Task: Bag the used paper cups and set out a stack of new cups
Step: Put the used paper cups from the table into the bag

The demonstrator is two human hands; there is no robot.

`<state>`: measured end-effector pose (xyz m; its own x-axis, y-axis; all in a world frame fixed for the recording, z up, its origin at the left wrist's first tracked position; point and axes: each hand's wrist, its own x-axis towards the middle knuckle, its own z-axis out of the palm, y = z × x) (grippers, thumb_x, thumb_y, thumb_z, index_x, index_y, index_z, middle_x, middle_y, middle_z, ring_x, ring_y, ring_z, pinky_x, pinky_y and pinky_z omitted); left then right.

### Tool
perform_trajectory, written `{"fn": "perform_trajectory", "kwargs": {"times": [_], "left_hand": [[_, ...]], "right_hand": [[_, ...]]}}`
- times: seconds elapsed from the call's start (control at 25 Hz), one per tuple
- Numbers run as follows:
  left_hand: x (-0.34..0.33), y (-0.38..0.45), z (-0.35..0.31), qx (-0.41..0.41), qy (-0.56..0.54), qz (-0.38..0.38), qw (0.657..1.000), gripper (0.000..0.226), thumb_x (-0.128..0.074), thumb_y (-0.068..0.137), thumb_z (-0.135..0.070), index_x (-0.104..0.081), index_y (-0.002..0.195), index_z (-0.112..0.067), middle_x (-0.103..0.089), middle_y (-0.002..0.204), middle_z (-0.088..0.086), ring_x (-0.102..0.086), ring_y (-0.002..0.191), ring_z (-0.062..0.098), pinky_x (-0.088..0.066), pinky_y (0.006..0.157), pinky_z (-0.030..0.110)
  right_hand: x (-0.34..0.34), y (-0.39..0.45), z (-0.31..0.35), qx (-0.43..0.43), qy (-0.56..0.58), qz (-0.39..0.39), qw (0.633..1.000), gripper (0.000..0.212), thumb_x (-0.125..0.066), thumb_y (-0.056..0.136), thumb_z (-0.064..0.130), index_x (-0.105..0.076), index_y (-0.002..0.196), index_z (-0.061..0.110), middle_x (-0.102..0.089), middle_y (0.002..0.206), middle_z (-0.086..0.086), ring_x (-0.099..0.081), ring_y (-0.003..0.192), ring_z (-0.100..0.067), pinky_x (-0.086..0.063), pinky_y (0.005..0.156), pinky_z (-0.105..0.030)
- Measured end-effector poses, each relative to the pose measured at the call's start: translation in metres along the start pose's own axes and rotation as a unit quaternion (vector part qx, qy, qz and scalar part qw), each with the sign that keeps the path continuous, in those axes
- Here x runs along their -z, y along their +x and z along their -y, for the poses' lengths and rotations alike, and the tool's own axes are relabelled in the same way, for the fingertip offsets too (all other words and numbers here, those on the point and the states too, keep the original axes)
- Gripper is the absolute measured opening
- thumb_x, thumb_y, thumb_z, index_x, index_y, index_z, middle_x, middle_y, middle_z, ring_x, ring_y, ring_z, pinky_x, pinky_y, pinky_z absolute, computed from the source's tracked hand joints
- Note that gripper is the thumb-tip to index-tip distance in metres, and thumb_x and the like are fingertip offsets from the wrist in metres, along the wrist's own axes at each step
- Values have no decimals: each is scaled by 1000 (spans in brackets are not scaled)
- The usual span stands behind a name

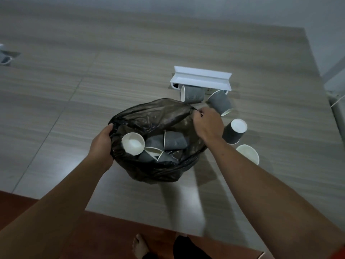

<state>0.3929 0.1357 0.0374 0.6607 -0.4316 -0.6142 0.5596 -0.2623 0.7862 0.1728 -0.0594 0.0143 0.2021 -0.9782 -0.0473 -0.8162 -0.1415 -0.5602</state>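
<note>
- Head view: the left hand [101, 146] reaches forward from a bare, nearly straight forearm and is closed over the near-left rim of the black bag [158, 171], fingers curled round the bunched plastic, thumb on top.
- The bag sits on the wood-grain table [74, 90] between the two hands, its mouth pulled wide and facing up toward the camera.
- Inside the bag, just right of the left hand, grey paper cups [173, 142] lie jumbled on their sides; one [133, 143] turns its white inside up, another points its rim left with its long axis roughly across the bag.
- The right hand [207, 122] comes in from the lower right, wrist bent, fingers pinched shut on the far-right rim of the bag.
- Beyond that hand two cups [192, 94] lie tipped over, near a white tray [201, 79].
- Right of the hand one cup [234, 131] stands upside down; nearer, another [249, 154] shows its open mouth.
</note>
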Motion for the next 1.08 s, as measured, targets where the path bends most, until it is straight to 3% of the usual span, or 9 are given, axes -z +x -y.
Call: {"fn": "perform_trajectory", "kwargs": {"times": [0.08, 0.28, 0.4, 0.52, 0.68, 0.76, 0.92, 1.0, 1.08], "left_hand": [[1, 7, 4, 1, -3, -7, 1000, 32, -58, 96, -34, -69, 117, -13, -76, 107, 6, -71, 101, 26, -55, 78, 36], [-1, 14, 6, 24, 6, -11, 1000, 35, -58, 96, -37, -70, 118, -13, -76, 107, 6, -72, 99, 28, -55, 80, 40], [-3, 17, 2, 28, 5, -14, 999, 34, -58, 95, -37, -70, 117, -13, -76, 107, 7, -72, 98, 28, -55, 82, 40], [-4, 19, -2, 28, -4, -17, 999, 34, -58, 96, -36, -69, 118, -13, -76, 108, 7, -71, 99, 27, -55, 81, 38], [-2, 20, -7, 34, -6, -16, 999, 36, -58, 95, -37, -69, 121, -13, -76, 110, 7, -71, 101, 27, -55, 79, 37], [-1, 19, -9, 38, 3, -10, 999, 36, -58, 95, -37, -69, 119, -13, -76, 110, 7, -72, 100, 27, -55, 79, 37], [-2, 12, -17, 35, 33, 19, 999, 33, -56, 97, -35, -70, 116, -12, -76, 108, 8, -71, 101, 27, -55, 80, 37], [-3, 7, -22, 35, 41, 28, 998, 32, -54, 98, -34, -70, 113, -11, -76, 106, 9, -71, 99, 27, -55, 79, 37], [-4, 2, -24, 38, 44, 46, 997, 35, -52, 99, -36, -70, 113, -10, -76, 107, 10, -72, 98, 27, -55, 81, 37]], "right_hand": [[-6, 24, 2, 65, -18, -14, 998, 45, -36, 91, 35, -68, 116, 16, -57, 122, -16, -51, 114, -37, -45, 95, -45], [-42, 80, 14, 143, -210, 177, 951, 46, -32, 98, 37, -46, 140, 25, -8, 161, -21, -8, 147, -42, -22, 114, -60], [-65, 102, 26, 94, -224, 214, 946, 52, -29, 100, 38, -30, 150, 27, 15, 163, -18, 10, 149, -42, -14, 112, -68], [-75, 111, 31, 20, -192, 222, 956, 69, -39, 97, 29, -4, 157, 26, 21, 162, -17, 10, 149, -44, -20, 111, -67], [-68, 91, 35, 22, -110, 159, 981, 71, -41, 98, 35, -16, 152, -4, 3, 164, -16, -15, 146, -42, -33, 108, -52], [-48, 70, 38, 62, -41, 94, 993, 63, -40, 98, 35, -31, 146, -6, -18, 160, -17, -34, 138, -39, -37, 106, -44], [0, 2, 40, 143, 244, -34, 959, 33, -49, 93, 16, -68, 117, 4, -65, 111, -8, -59, 95, -9, -46, 83, -26], [0, -31, 40, 50, 386, 28, 921, 27, -52, 88, 8, -76, 101, 13, -69, 101, -5, -64, 77, -7, -53, 69, -27], [-19, -53, 43, -56, 404, 151, 901, 33, -49, 89, 1, -76, 98, 17, -70, 105, -11, -67, 57, -19, -54, 51, -29]]}}
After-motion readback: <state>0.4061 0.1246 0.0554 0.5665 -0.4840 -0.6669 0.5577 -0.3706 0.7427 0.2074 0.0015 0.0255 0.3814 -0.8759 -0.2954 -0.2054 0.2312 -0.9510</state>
